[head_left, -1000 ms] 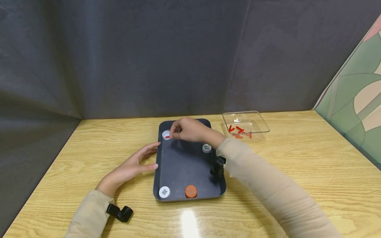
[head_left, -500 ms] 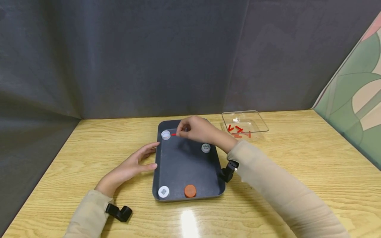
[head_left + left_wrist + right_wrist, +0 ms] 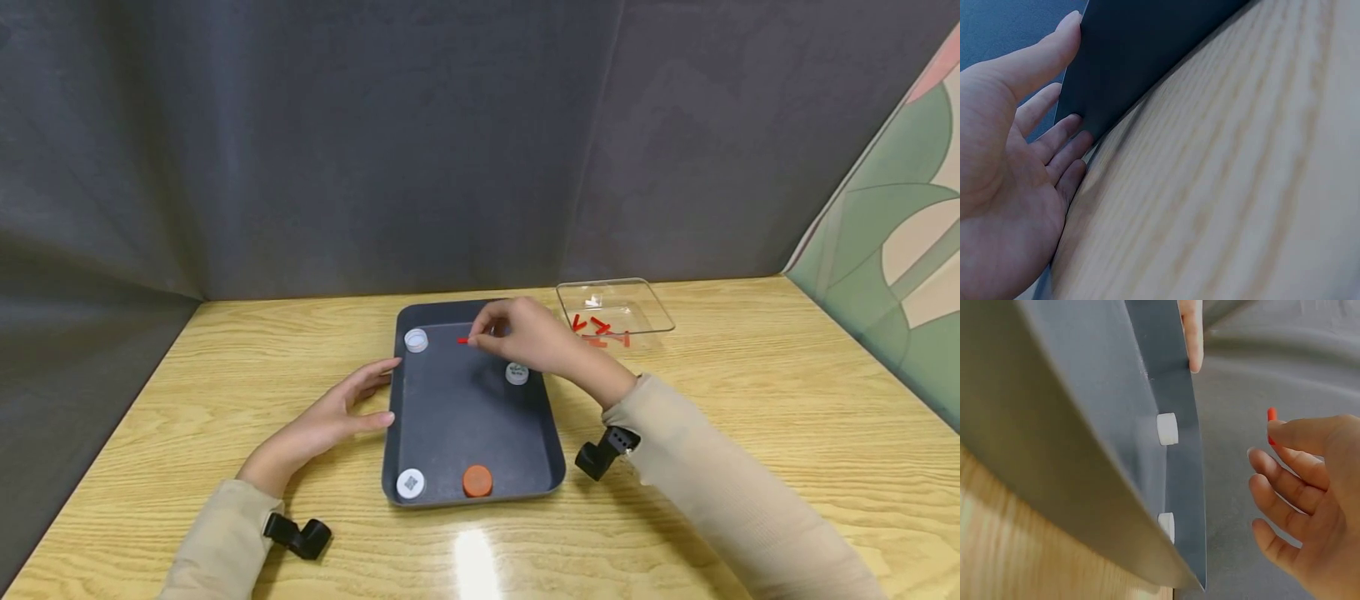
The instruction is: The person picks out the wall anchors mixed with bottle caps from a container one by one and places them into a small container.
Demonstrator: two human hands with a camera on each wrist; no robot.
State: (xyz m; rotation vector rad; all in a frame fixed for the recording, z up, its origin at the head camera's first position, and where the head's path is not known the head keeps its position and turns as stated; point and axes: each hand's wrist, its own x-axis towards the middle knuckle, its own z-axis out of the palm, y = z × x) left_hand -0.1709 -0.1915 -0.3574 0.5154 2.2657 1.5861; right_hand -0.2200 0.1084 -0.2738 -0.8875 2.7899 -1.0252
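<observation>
Between thumb and index finger, my right hand (image 3: 517, 333) pinches a small red stick (image 3: 462, 340) above the far half of the dark grey tray (image 3: 465, 417). In the right wrist view the red stick (image 3: 1272, 414) pokes out past the fingertips, held clear of the tray. My left hand (image 3: 330, 421) touches the tray's left edge with fingers and thumb spread, as the left wrist view also shows. A hollow white cap (image 3: 416, 340) stands in the tray's far left corner. Another white cap (image 3: 517, 373) with dark print lies by the right wall, under the right hand.
Near the tray's front wall lie a white cap (image 3: 410, 483) with a printed square and an orange cap (image 3: 477, 481). Beyond the right hand, a clear plastic box (image 3: 652, 310) holds several red sticks (image 3: 597, 325) and a small white piece (image 3: 592, 302). A grey curtain (image 3: 390, 150) hangs behind the table.
My right hand has moved right with the red stick, from the far left white cap toward the tray's far right. The left hand stays at the tray's edge.
</observation>
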